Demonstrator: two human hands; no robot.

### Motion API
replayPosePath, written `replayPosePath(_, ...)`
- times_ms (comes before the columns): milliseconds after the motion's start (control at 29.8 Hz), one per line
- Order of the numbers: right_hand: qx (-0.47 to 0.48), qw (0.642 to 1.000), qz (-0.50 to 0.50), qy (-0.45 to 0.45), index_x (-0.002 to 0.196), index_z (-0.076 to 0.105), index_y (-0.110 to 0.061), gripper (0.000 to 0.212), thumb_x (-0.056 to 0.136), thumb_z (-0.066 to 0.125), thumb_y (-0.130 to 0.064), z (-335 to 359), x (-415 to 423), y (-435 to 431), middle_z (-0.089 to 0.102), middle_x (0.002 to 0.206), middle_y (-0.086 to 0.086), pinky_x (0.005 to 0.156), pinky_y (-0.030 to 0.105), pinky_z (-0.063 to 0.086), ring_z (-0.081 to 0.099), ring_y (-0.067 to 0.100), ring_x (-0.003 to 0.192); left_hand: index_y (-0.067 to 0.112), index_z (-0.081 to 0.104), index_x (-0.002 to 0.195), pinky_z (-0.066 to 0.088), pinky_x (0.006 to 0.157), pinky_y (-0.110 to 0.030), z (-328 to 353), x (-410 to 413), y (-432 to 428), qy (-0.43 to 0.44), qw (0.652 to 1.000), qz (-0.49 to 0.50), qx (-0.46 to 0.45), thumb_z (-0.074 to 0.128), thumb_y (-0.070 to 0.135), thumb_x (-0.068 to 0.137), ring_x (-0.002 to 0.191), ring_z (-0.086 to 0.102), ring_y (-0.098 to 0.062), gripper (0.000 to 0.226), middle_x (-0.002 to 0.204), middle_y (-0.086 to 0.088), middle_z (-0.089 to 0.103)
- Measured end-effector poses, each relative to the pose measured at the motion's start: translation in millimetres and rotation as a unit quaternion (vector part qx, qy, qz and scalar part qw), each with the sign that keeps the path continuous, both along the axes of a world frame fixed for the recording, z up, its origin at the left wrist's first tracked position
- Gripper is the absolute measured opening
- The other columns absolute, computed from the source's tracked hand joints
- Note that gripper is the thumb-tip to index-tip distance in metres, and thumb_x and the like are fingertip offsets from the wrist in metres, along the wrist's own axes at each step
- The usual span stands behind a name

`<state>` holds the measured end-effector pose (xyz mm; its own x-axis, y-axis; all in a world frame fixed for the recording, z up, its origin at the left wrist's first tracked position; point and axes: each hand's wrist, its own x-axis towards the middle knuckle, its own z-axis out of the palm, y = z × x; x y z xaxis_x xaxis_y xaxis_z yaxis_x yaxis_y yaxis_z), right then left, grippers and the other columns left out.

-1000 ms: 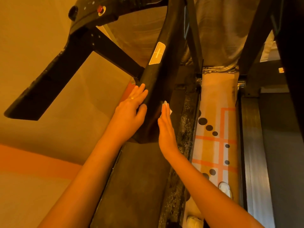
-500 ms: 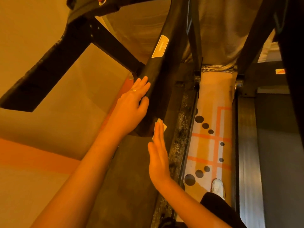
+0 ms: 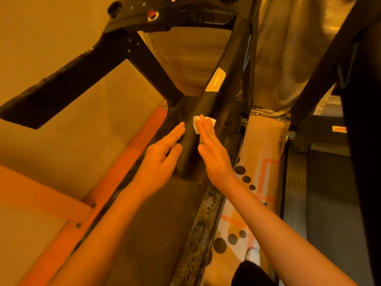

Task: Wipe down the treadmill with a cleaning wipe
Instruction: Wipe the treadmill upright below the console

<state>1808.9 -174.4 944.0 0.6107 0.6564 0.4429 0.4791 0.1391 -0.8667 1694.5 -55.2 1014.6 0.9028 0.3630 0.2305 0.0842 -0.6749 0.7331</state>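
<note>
the left hand [image 3: 162,162] lies flat along the left flank of the slanted black treadmill upright [image 3: 220,100]. its fingers are straight and together, its thumb rests against the post, and it holds nothing. just beside it, the right hand [image 3: 214,155] is equally flat. its straight, closed-up fingers press a small white cleaning wipe [image 3: 195,123] onto the upright's front face. the wipe's corners peek out around the fingertips, below a pale rectangular sticker [image 3: 215,80] on the same post. both bare forearms reach in from the bottom edge.

at far left is a tan surface crossed by a broad orange stripe [image 3: 127,162]. the dark treadmill belt [image 3: 152,228] runs beneath the arms, edged on its right by a scuffed, speckled side rail [image 3: 203,221].

upper left, a thick black handrail [image 3: 61,89] juts out from the black control console [image 3: 185,13], which carries a round red button [image 3: 152,15]. right of the side rail lies a beige floor mat with black dots and orange lines [image 3: 266,141], with a white shoe [image 3: 253,254] on it. at far right stands the dark frame of another machine [image 3: 321,75].
</note>
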Motion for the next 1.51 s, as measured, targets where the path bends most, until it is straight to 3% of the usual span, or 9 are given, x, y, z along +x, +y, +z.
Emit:
replayPosePath(134,-0.011,0.994,0.053,-0.100,0.151,0.041,-0.003,0.047,0.104,0.039,-0.011,15,20,-3,0.034,0.161,0.008,0.126,0.043,0.016,0.019,0.019,0.154,0.026,0.036,0.148,0.022,0.113,-0.007,-8,-8,-6,-0.032,0.998,0.031,-0.039,0.045,0.028,0.097,0.137,0.027,0.020,0.052,0.150,0.025,0.032)
replayPosePath(302,0.047,0.989,0.110,0.081,0.137,0.054,0.003,0.037,0.104,0.038,-0.002,46,44,-6,0.057,0.143,0.014,0.115,0.030,0.037,0.046,0.021,0.142,0.015,0.028,0.156,0.010,0.108,0.002,4,1,-13,-0.035,0.995,0.090,0.024,0.043,0.021,0.103,0.141,0.013,0.013,0.056,0.160,0.012,0.019)
replayPosePath(403,0.060,0.982,0.117,0.137,0.133,0.060,-0.001,0.037,0.102,0.041,-0.009,59,72,-6,0.063,0.136,0.013,0.117,0.041,0.037,0.049,0.025,0.139,0.012,0.024,0.158,0.016,0.118,-0.019,16,16,-29,-0.016,0.986,0.131,0.103,0.040,0.023,0.105,0.151,0.013,-0.007,0.056,0.167,0.000,0.014)
replayPosePath(537,-0.068,0.990,0.126,0.001,0.131,0.065,-0.008,0.038,0.098,0.047,-0.012,66,100,4,0.062,0.139,0.005,0.117,0.029,0.035,0.043,0.011,0.142,0.005,0.015,0.158,0.025,0.118,-0.041,24,47,-50,0.058,0.961,0.160,0.218,0.037,0.029,0.106,0.153,0.012,-0.025,0.061,0.167,-0.013,0.011)
replayPosePath(806,-0.155,0.961,0.137,-0.183,0.137,0.062,-0.018,0.040,0.098,0.050,-0.014,67,121,15,0.057,0.145,-0.002,0.123,0.047,0.027,0.038,0.011,0.146,0.025,0.019,0.159,0.048,0.095,-0.038,20,27,-42,0.150,0.940,0.207,0.227,0.033,0.031,0.109,0.136,0.047,-0.023,0.053,0.166,0.003,0.021)
replayPosePath(940,-0.171,0.928,0.181,-0.277,0.138,0.060,-0.024,0.037,0.103,0.048,-0.027,66,109,20,0.051,0.150,-0.008,0.127,0.048,0.011,0.028,0.011,0.151,0.029,0.034,0.155,0.052,0.094,-0.039,-6,-16,-42,-0.008,0.968,0.172,0.183,0.034,0.027,0.105,0.140,0.045,-0.019,0.050,0.162,0.001,0.033)
replayPosePath(1108,-0.125,0.894,0.206,-0.379,0.141,0.057,-0.014,0.041,0.105,0.043,-0.027,59,91,26,0.045,0.155,0.004,0.125,0.056,0.012,0.023,0.025,0.153,0.020,0.061,0.137,0.051,0.096,-0.022,-47,-33,-51,-0.195,0.951,0.222,0.089,0.053,0.035,0.098,0.137,0.048,-0.010,0.043,0.152,0.001,0.047)
replayPosePath(1309,-0.057,0.886,0.152,-0.435,0.143,0.052,-0.008,0.055,0.109,0.022,-0.038,38,59,32,0.042,0.156,0.013,0.120,0.059,0.022,0.025,0.036,0.152,0.005,0.071,0.101,0.054,0.067,-0.016,-57,-22,-63,-0.285,0.898,0.335,-0.004,0.048,0.056,0.099,0.099,0.071,-0.007,0.056,0.133,-0.001,0.063)
replayPosePath(1510,-0.028,0.891,0.121,-0.437,0.141,0.054,-0.003,0.060,0.108,0.020,-0.040,30,56,32,0.050,0.150,0.014,0.113,0.065,0.029,0.031,0.038,0.149,0.016,0.054,0.085,0.032,0.042,-0.020,-58,-10,-73,-0.356,0.853,0.356,-0.134,0.036,0.054,0.103,0.048,0.055,-0.003,0.046,0.128,-0.002,0.066)
